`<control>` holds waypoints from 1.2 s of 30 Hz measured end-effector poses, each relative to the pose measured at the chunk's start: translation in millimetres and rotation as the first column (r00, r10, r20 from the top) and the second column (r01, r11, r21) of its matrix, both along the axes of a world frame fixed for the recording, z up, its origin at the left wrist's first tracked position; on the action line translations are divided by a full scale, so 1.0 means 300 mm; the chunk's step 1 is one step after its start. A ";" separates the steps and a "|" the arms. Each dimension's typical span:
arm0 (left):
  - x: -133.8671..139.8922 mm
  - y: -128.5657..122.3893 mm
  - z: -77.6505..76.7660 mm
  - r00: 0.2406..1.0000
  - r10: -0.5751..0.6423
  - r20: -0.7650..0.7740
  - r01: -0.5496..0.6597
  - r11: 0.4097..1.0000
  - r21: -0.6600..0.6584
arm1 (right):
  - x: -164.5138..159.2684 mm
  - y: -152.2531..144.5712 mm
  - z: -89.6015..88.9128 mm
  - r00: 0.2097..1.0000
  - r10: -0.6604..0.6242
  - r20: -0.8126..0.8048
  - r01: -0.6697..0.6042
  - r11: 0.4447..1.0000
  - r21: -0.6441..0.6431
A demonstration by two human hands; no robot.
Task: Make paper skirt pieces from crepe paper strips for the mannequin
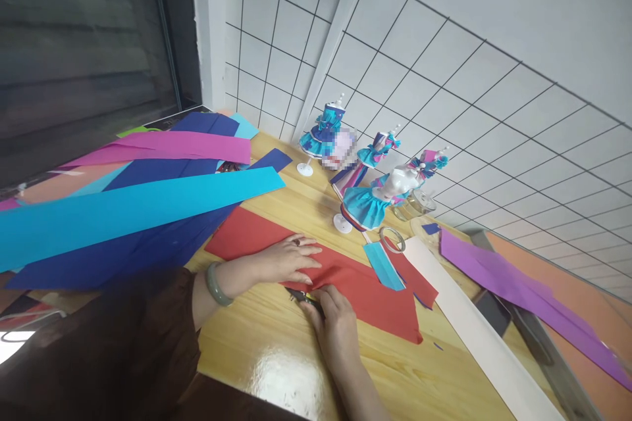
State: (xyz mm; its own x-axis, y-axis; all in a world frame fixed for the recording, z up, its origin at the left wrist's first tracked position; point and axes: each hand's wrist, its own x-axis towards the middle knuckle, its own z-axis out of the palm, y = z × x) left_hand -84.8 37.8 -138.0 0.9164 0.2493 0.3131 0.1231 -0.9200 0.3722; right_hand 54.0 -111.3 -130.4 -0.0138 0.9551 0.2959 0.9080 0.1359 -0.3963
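A long sheet of red crepe paper (pixel 375 296) lies across the wooden table in front of me. My left hand (pixel 291 260) rests flat on it with fingers spread, a ring and a green bangle showing on that arm. Along the paper's near edge, my right hand (pixel 333 319) is closed around black scissors (pixel 299 295), whose tip points left, just below my left fingers. Most of their handle is hidden in my right palm. Near my right hand the paper is slightly rumpled.
Small dress forms in blue paper dresses (pixel 365 207) stand at the back, beside a tape roll (pixel 392 240). Blue paper strips (pixel 148 207) and a pink strip (pixel 197 147) lie left. A white strip (pixel 474 316) and purple paper (pixel 503 283) lie right. A tiled wall (pixel 419 59) rises behind.
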 end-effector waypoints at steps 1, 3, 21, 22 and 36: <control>-0.001 0.000 0.001 1.000 -0.001 0.001 0.001 1.000 -0.002 | 0.000 0.000 0.000 1.000 0.001 0.000 -0.001 1.000 0.000; -0.002 -0.001 0.004 1.000 -0.001 0.003 0.001 1.000 -0.004 | -0.003 0.001 0.002 1.000 0.004 0.000 -0.004 1.000 0.000; -0.005 -0.004 0.021 0.998 0.019 -0.053 -0.021 0.999 -0.029 | -0.031 -0.003 0.010 1.000 -0.010 -0.023 0.009 0.999 -0.036; -0.006 -0.004 0.022 0.998 0.018 -0.056 -0.020 0.999 -0.030 | -0.027 -0.010 0.012 1.000 -0.011 -0.026 0.010 0.999 -0.042; 0.006 -0.003 0.019 0.996 0.045 -0.074 -0.047 0.998 -0.028 | 0.397 -0.255 0.093 0.553 -0.801 -0.230 0.710 0.597 -0.373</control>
